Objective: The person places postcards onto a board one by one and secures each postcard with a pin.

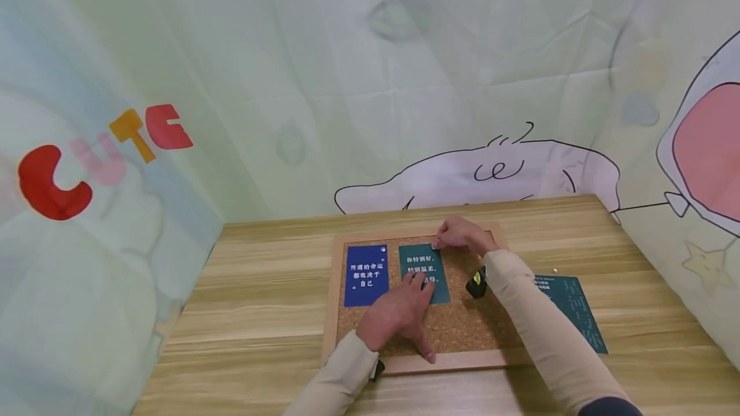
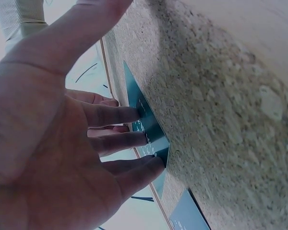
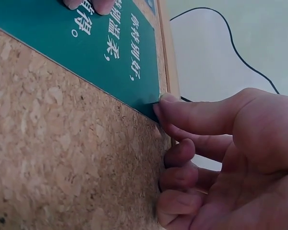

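Note:
A green card (image 1: 424, 255) with white lettering lies on a wood-framed corkboard (image 1: 468, 332). My left hand (image 1: 399, 310) rests its spread fingertips on the card's lower part; its thumb reaches down to the board's front frame. At the card's top right corner, my right hand (image 1: 459, 233) pinches a small pushpin (image 3: 156, 102) between thumb and index finger. The pin's thin shaft touches the card, its head mostly hidden by the fingers. The right hand's other fingers curl beside the cork. A blue card (image 1: 367, 281) hangs to the left, with a pushpin (image 1: 383, 250) in its top right corner.
Right of the board, another dark green card (image 1: 572, 310) lies on the wooden table (image 1: 254, 313), partly behind the right sleeve. A small pin (image 1: 555, 270) sits just above it. A printed cloth (image 1: 289, 114) surrounds the table's back and sides.

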A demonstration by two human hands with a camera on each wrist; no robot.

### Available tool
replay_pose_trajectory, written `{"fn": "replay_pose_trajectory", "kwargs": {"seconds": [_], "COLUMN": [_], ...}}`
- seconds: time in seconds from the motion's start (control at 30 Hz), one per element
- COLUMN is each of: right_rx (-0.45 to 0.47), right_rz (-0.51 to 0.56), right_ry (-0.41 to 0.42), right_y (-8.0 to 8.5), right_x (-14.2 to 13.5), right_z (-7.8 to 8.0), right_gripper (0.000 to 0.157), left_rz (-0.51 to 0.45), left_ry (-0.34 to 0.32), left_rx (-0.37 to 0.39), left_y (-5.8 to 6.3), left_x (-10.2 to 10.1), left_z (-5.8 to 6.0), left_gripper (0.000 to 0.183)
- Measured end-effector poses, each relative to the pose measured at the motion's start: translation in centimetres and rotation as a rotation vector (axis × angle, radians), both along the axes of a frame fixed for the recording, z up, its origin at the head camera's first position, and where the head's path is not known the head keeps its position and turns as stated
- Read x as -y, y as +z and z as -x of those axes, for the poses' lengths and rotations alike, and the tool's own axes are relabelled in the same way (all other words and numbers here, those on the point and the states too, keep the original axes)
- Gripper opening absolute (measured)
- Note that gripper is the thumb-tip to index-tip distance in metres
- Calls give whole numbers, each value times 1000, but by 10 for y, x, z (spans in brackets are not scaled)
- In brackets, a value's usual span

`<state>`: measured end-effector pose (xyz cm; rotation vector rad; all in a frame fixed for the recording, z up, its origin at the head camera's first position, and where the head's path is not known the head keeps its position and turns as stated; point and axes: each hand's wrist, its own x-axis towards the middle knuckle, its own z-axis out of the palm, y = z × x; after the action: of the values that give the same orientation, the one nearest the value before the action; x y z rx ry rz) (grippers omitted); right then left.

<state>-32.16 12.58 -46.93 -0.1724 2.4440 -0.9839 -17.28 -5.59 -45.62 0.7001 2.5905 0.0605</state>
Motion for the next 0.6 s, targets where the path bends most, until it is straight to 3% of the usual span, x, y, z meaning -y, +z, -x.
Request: {"fn": "replay_pose_trajectory", "kwargs": {"seconds": [0.27,0.6], "right_rx": [14,81], "right_rz": [-96,-95], "right_ry": [24,-3], "right_y": [3,7], "right_x": [3,10], "right_z": [6,7], "right_gripper": [24,24], "left_rz": [-5,-16], "left_ry": [5,12], "left_rx": [11,11], "left_y": [0,-3], "left_x": [0,0], "left_z": [1,2], "left_gripper": [134,133]}}
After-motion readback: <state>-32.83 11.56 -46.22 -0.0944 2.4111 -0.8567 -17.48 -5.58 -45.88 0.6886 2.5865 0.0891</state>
